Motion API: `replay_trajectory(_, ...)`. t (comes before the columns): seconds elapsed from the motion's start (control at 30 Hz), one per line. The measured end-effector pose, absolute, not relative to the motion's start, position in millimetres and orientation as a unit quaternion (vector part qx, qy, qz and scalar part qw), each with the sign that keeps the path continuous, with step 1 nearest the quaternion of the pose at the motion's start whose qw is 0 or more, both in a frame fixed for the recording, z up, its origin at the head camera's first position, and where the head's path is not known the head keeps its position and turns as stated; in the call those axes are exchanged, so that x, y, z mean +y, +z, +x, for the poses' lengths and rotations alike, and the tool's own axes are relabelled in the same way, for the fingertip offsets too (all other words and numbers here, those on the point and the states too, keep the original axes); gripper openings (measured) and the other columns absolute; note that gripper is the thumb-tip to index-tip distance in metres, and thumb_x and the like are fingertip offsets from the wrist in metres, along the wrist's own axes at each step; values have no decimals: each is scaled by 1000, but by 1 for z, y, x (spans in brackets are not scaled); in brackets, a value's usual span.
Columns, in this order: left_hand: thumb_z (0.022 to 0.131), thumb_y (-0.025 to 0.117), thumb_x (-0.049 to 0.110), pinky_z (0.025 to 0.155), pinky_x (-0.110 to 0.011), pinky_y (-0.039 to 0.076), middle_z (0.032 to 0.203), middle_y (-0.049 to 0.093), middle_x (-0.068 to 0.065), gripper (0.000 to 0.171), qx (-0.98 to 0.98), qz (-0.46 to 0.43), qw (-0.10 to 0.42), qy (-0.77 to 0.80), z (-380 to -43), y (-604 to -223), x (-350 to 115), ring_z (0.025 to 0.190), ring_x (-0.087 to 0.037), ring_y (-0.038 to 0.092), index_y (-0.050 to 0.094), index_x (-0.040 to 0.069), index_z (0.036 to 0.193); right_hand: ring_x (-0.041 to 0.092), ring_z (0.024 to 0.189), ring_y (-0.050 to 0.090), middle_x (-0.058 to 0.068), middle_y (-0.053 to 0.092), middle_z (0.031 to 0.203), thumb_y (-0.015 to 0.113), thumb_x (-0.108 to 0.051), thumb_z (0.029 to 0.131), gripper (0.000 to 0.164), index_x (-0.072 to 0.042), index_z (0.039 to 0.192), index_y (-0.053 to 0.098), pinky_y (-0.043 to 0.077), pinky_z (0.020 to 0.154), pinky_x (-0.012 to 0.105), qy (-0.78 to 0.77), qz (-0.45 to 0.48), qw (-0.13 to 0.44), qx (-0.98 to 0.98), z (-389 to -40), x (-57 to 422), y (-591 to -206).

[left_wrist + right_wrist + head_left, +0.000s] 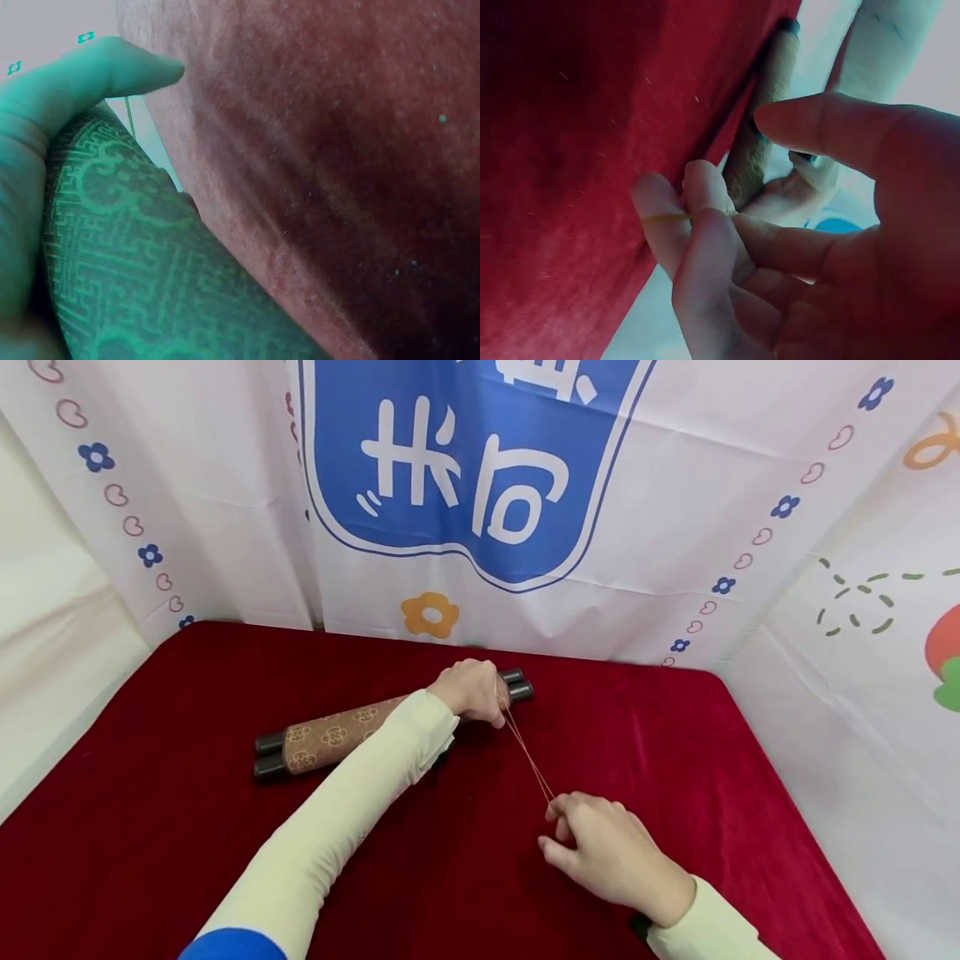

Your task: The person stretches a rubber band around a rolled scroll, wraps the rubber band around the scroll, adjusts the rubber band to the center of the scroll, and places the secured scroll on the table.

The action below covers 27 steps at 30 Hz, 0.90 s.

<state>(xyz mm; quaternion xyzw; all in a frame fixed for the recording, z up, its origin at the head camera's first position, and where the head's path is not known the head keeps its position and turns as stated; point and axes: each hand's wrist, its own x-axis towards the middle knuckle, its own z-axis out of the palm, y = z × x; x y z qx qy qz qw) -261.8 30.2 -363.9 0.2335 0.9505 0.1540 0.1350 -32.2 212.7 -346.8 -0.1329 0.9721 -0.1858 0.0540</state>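
Observation:
A rolled scroll point(333, 737) in brown fabric with pale motifs lies slantwise, dark rod ends point(270, 755) sticking out at both ends. Near its far right end my left hand point(468, 687) grips the roll from above; in the left wrist view the thumb point(112, 69) lies across the patterned scroll point(150, 247). A thin rubber band point(529, 757) stretches in two strands from that end of the scroll to my right hand point(611, 852). Curled fingers of the right hand hold the band point(664, 218), while the thumb point(817, 127) stays apart from them.
The table has a dark red velvet cloth point(420, 885). A white printed curtain point(675, 527) with a blue emblem hangs along the back edge, and more white cloth point(862, 710) borders the right side. Part of a dark object point(442, 758) shows beside the left cuff.

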Motion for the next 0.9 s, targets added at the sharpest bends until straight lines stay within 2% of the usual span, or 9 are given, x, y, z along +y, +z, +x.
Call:
replay_trajectory(0.07,76,89,39,81,-36,56,104,71,-2,29,947,239,141,159,-261,-360,28,89,-21,63,74,19,91,-3,59,43,-15,55,76,77,-24,90,14,-14,97,70,41,54,21,-176,-139,42,974,-21,215,-349)
replay_trajectory(0.2,74,90,47,84,-33,55,102,71,2,33,933,271,168,166,-262,-351,24,91,-19,63,75,23,90,-3,56,39,-15,54,77,78,-23,88,14,-14,96,71,38,50,20,-150,-137,10,979,-6,221,-352)
replay_trajectory(0.27,71,91,55,83,-32,54,94,68,3,40,925,288,182,165,-263,-347,22,89,-17,60,72,22,84,-3,55,38,-15,55,77,80,-23,86,16,-14,97,72,36,49,20,-125,-134,-6,983,-3,223,-353)
replay_trajectory(0.33,67,92,64,79,-31,51,83,59,5,52,920,301,195,161,-263,-344,20,85,-16,56,62,22,74,-1,53,39,-13,56,77,81,-23,85,18,-13,98,73,35,47,20,-95,-132,-17,987,-3,224,-356)
replay_trajectory(0.4,63,92,70,75,-30,48,74,48,6,63,914,309,207,163,-262,-343,18,81,-15,51,51,23,67,3,52,41,-10,57,78,82,-26,84,23,-11,100,75,36,45,23,-59,-135,-19,989,-6,223,-358)
replay_trajectory(0.5,62,90,75,71,-29,43,68,37,8,69,907,317,217,174,-261,-342,19,78,-13,44,43,25,61,12,50,48,-4,57,78,83,-29,84,28,-8,100,74,41,43,30,-15,-143,-9,990,-11,217,-360)
replay_trajectory(0.67,66,87,76,66,-28,39,61,36,9,64,899,334,213,189,-259,-344,24,72,-11,43,47,26,57,24,55,60,6,65,88,85,-36,82,37,-4,99,74,49,47,40,62,-162,0,985,-21,192,-363)
replay_trajectory(0.77,67,86,77,63,-28,37,56,34,10,66,898,338,205,191,-258,-344,27,68,-10,42,47,26,53,22,58,62,7,65,88,83,-41,81,40,-4,95,74,50,48,38,129,-178,-31,975,-24,172,-364)
replay_trajectory(0.9,64,87,77,62,-28,36,55,31,9,70,901,334,201,189,-255,-343,31,67,-10,40,42,26,51,17,56,51,2,51,72,80,-40,80,33,-10,75,68,42,43,31,222,-182,-118,951,-26,149,-362)
